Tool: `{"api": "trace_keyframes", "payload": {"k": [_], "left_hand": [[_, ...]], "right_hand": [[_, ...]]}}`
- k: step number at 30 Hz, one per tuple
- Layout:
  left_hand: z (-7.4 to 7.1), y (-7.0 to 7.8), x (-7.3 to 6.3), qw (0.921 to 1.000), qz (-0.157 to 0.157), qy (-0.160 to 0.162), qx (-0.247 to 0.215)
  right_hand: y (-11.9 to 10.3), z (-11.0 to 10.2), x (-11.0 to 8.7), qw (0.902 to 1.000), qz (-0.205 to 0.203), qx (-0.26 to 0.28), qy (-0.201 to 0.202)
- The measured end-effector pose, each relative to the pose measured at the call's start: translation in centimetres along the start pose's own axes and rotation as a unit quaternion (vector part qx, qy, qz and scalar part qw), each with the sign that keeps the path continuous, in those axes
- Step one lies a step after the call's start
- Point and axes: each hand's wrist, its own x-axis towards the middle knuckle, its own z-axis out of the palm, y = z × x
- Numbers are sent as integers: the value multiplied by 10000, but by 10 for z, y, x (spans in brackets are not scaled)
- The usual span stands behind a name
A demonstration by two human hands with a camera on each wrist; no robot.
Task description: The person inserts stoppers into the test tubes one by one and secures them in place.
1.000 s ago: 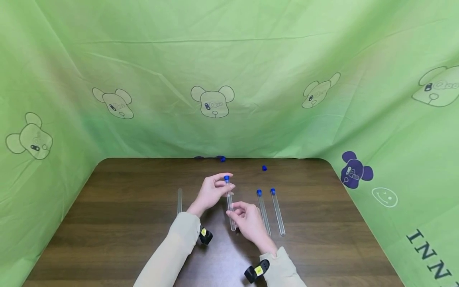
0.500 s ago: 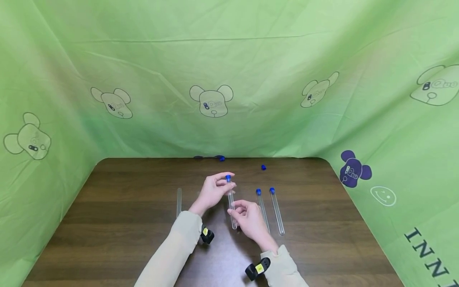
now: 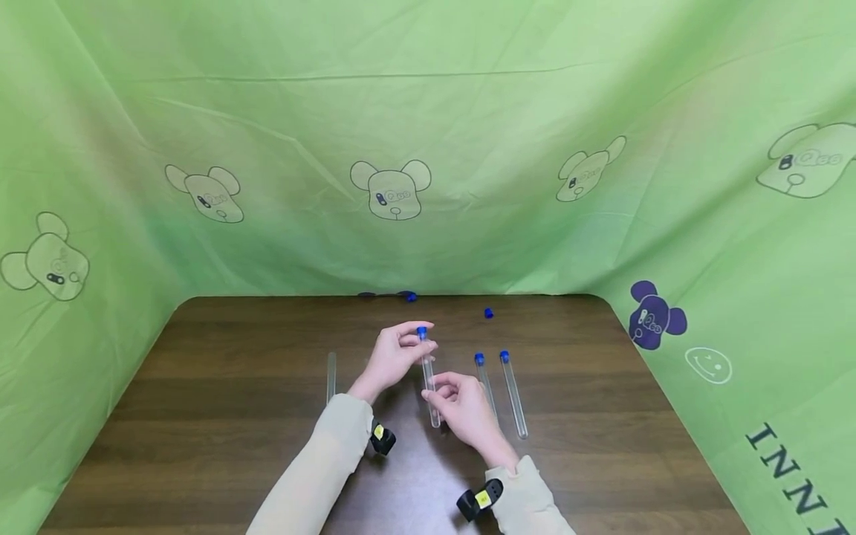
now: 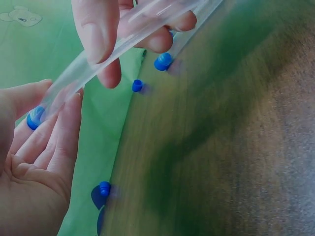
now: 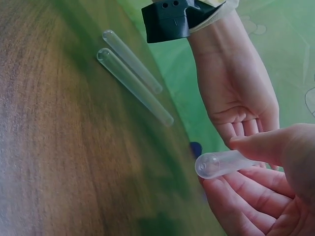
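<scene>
Both hands hold one clear test tube (image 3: 428, 371) with a blue cap (image 3: 422, 332) at its upper end, tilted above the table. My left hand (image 3: 394, 357) grips the tube just below the cap, and in the left wrist view its fingers curl around the capped end (image 4: 35, 118). Lower down, my right hand (image 3: 464, 412) pinches the tube between thumb and fingers. The tube's rounded bottom (image 5: 208, 165) points toward the camera in the right wrist view.
Two capped test tubes (image 3: 513, 394) lie right of the hands. Two uncapped tubes (image 5: 135, 86) lie on the left, one hidden from the head view. Loose blue caps (image 3: 489, 313) sit near the table's far edge. Green cloth (image 3: 394, 245) surrounds the table (image 3: 200, 461).
Both hands keep the same grip on the tube, which dipped slightly right and back. The whole head view has drifted a little.
</scene>
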Motion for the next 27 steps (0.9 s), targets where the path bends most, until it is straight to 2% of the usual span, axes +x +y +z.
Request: {"api": "trace_keyframes", "payload": {"k": [11,27], "left_hand": [[-3,0,-1,9988,65,9,482],[-9,2,-3,9939,79,132,1090]], "right_hand": [[-2,-2,1,9998,119,-71,-142],[-2,0,0,9996,8,-160,-250]]}}
